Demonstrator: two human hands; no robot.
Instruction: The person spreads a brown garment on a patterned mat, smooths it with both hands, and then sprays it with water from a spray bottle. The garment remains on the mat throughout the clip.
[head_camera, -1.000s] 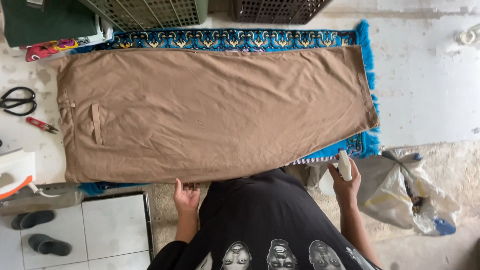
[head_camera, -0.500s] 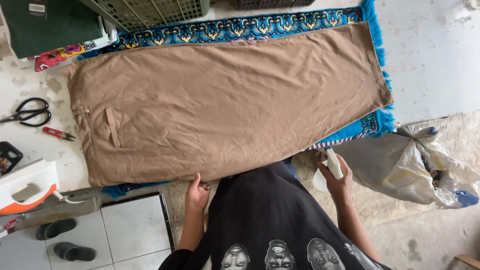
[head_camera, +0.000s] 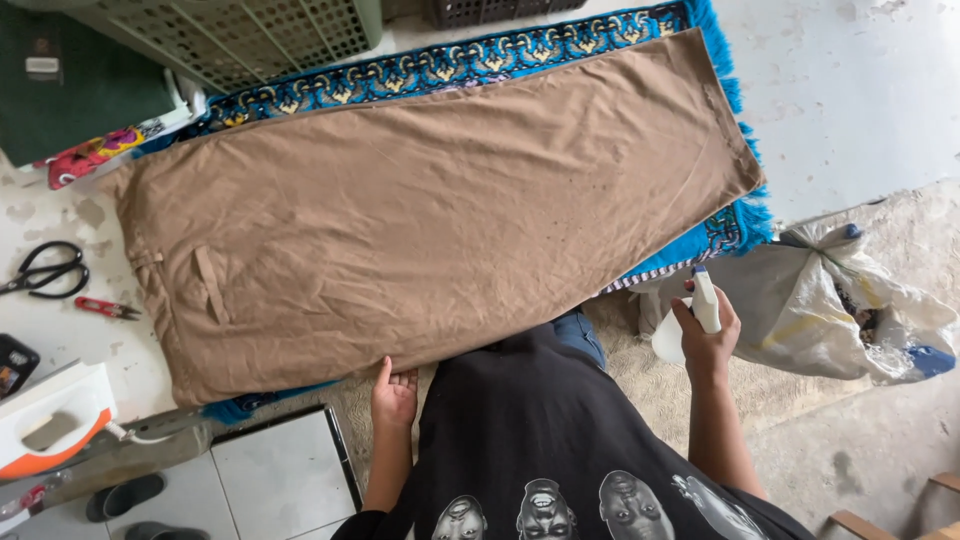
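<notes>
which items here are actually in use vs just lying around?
In use: brown garment, touched at its near edge by the left hand; white spray bottle in the right hand; blue patterned mat.

Lying about: scissors, red clippers, iron, plastic bag, sandals.

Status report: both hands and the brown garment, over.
Left hand flat at near edge of brown garment. Right hand gripping white spray bottle, off the cloth. Garment spread flat on blue mat; nothing on it.

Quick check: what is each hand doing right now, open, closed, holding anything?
Left hand: open, resting flat at the near edge of the brown cloth garment.
Right hand: closed around a small white plastic spray bottle.
</notes>
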